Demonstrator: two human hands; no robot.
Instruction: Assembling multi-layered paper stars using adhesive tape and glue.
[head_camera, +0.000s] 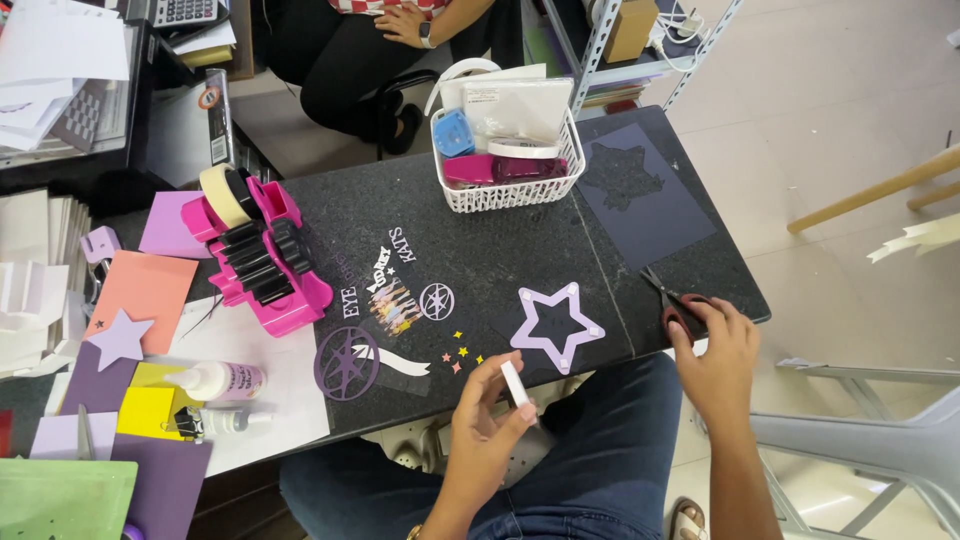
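the small strip (514, 383) sits between the left hand's (487, 420) fingertips, just before the star frame (558, 326) on the table (500, 215); the scissors (676, 303) lie under the right hand's (714, 347) fingers, with the basket (508, 160) well behind both and the tape dispenser (262, 255) far left

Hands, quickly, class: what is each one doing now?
Left hand: closed on a small white strip.
Right hand: gripping the scissors.
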